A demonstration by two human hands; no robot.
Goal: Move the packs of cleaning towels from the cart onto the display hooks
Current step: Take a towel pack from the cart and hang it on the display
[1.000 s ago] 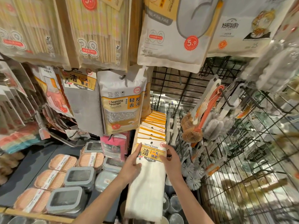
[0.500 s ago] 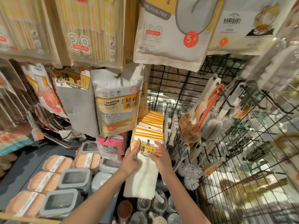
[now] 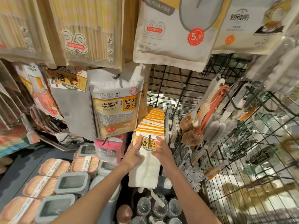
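The pack of cleaning towels sits between my two hands, its yellow header card against the front of the row of identical packs hanging just beyond my fingertips. My left hand grips the card's left edge, thumb up along its face. My right hand holds the right edge with fingers curled round it. The white cloth hangs down between my wrists. Up and left of my left hand hangs a cleaning sponge bag; right of my right hand hang brushes.
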